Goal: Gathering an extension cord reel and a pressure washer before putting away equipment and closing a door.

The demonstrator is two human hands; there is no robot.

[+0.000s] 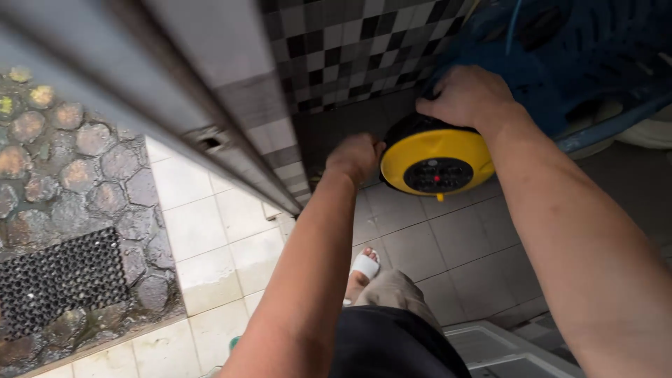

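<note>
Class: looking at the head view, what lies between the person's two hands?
The yellow cable reel. In the head view, the left hand is at its left edge and the right hand grips its top.

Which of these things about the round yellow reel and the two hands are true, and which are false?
1. The round yellow and black plastic cable reel is lifted off the grey tiled floor. True.
2. The right hand rests on top of the reel. True; it grips the reel's black upper edge.
3. The left hand is open flat on the floor. False; it is closed in a fist beside the reel's left edge.
4. The reel's face has a green middle. False; the middle is a black panel with a small red dot.
5. A black rubber mat lies on the round cobblestones to the left. True.
</note>
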